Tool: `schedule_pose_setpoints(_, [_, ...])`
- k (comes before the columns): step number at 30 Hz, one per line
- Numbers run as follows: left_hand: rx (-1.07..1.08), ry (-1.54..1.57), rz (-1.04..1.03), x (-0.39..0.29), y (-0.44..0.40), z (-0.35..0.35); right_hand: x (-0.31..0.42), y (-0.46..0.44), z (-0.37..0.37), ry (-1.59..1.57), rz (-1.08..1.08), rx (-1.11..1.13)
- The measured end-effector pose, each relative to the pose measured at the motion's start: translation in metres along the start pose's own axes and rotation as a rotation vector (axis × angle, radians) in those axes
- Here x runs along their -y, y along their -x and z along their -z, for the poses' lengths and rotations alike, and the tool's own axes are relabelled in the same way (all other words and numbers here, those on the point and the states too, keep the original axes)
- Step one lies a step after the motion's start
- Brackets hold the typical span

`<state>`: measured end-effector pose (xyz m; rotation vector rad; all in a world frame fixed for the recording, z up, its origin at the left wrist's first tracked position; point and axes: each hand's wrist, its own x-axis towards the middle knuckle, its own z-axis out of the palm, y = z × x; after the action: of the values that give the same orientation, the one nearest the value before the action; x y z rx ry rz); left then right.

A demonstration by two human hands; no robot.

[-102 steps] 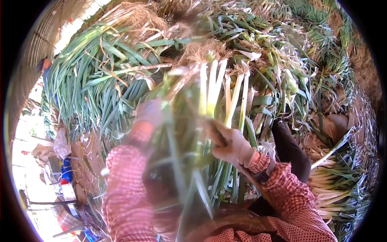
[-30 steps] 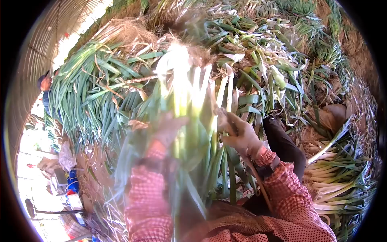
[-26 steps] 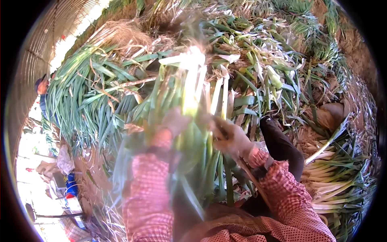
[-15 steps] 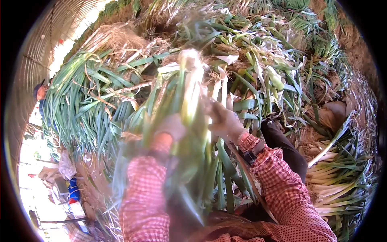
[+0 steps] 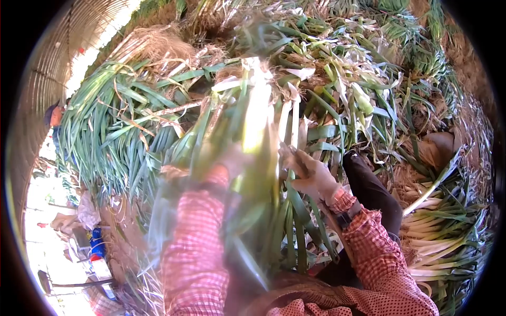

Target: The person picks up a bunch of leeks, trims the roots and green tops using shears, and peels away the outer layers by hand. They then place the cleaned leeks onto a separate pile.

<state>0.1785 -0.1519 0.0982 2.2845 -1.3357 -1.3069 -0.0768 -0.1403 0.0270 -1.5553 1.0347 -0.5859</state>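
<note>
Long green onions (image 5: 254,124) with white stalks and leafy green ends lie in front of me, roots pointing away. My left hand (image 5: 232,158), gloved and smeared by motion, is at the left side of these stalks; its fingers cannot be made out. At their right side is my right hand (image 5: 311,171), in a pale glove, with fingers closed round a brown, narrow thing that I cannot make out. More white stalks (image 5: 289,118) with roots stand just beyond my right hand.
A big heap of leafy onions (image 5: 113,126) lies at the left, another (image 5: 363,89) at the upper right. Pale-stalked onions (image 5: 429,237) lie in a row at the lower right. A person (image 5: 54,118) is partly visible at the far left, above a blue object (image 5: 96,243).
Since half a second ago, my right hand has moved slightly right and toward me. My left hand has shifted a little right and away from me, still blurred beside the stalks.
</note>
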Motion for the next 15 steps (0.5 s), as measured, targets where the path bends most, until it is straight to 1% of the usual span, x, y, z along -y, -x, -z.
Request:
schedule_pose_setpoints(1, [0.029,-0.014,0.037,0.001,0.000,-0.007,0.008,0.005,0.001,-0.044,0.009,0.017])
schedule_pose_setpoints(2, [0.003,0.015,0.017,-0.005,0.013,-0.015,0.020,0.014,0.004,-0.090,0.016,0.032])
schedule_pose_setpoints(3, [0.048,0.028,-0.027,0.005,0.008,-0.023,0.027,0.020,0.006,-0.133,0.020,0.048])
schedule_pose_setpoints(4, [0.094,0.042,-0.073,0.018,-0.003,-0.034,0.026,0.023,0.006,-0.151,0.033,0.017])
schedule_pose_setpoints(6, [0.101,0.101,-0.158,0.041,-0.019,-0.058,0.022,0.030,0.010,-0.183,0.056,-0.044])
schedule_pose_setpoints(7, [0.103,0.132,-0.200,0.046,-0.024,-0.065,0.033,0.036,0.019,-0.159,0.017,-0.016])
schedule_pose_setpoints(8, [0.065,0.046,-0.279,0.049,-0.024,-0.070,0.039,0.041,0.027,-0.154,-0.028,0.010])
schedule_pose_setpoints(10, [0.002,-0.081,-0.403,0.051,-0.017,-0.071,0.030,0.034,0.030,-0.091,0.206,-0.129])
schedule_pose_setpoints(11, [-0.025,-0.124,-0.452,0.050,-0.009,-0.068,0.036,0.033,0.028,-0.091,0.113,-0.155])
schedule_pose_setpoints(12, [-0.055,-0.168,-0.499,0.048,0.000,-0.064,0.045,0.030,0.024,-0.036,0.127,-0.102])
schedule_pose_setpoints(14, [-0.180,-0.259,-0.530,0.047,0.017,-0.050,0.076,0.017,0.004,0.071,0.164,0.005])
schedule_pose_setpoints(15, [-0.237,-0.302,-0.540,0.050,0.024,-0.046,0.091,0.014,-0.003,0.157,0.082,0.137])
